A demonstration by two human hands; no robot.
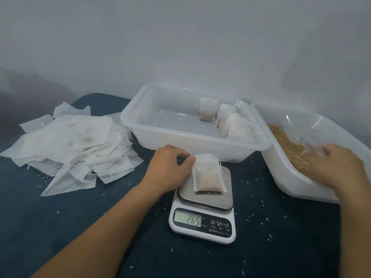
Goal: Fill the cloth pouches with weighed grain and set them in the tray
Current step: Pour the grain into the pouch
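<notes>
At nine o'clock a loose heap of empty cloth pouches (74,145) is spread on the dark cloth. The left hand (167,167) is pinched on the top corner of the part-filled pouch (207,174), which is stood on the scale (204,205); the display reads about 265, the decimal point not being legible. At twelve o'clock the tray (140,125) is set, with finished pouches (226,121) ranged along its right side. At three o'clock the right hand (339,167) is sunk in the grain bin (291,177), curled around something clear, perhaps a small scoop or bag; what it grips cannot be told.

The step is judged to be topping up to weight. The mouth should be held open without pressing down, so the reading is not falsified, and grain should be added in small pinches while the display is watched. The pouch lies under the left fingertips, well apart from the right hand.
</notes>
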